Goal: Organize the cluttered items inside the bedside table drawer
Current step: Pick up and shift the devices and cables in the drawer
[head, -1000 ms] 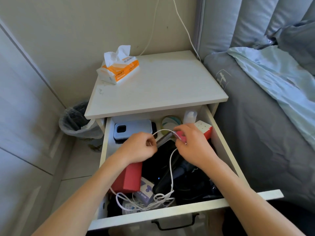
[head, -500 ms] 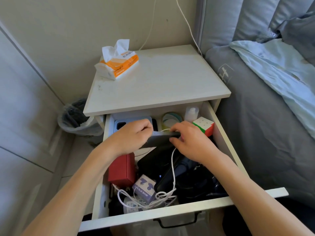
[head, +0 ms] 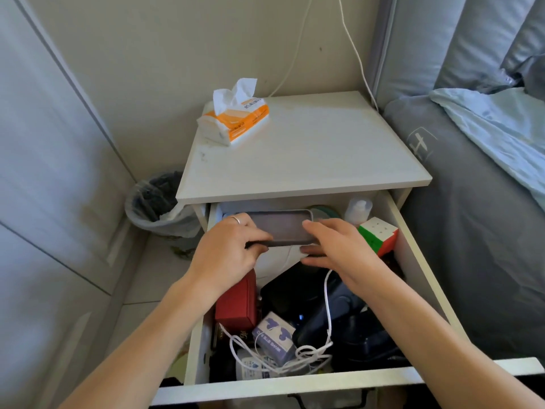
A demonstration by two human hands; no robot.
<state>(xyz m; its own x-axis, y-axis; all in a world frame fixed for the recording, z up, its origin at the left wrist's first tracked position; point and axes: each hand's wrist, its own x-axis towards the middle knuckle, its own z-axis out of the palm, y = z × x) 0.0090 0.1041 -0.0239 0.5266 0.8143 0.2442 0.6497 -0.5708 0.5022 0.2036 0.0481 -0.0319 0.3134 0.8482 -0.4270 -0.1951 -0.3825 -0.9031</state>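
The flat gray case (head: 280, 227) now faces up; the left hand (head: 228, 252) and right hand (head: 339, 249) each grip an end.

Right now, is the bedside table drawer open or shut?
Open. The drawer is pulled well out from under the tabletop, its red box and white cable exposed.

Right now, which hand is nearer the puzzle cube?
Right. The right hand lies just left of the puzzle cube, almost touching it; the left hand is further left, across the drawer.
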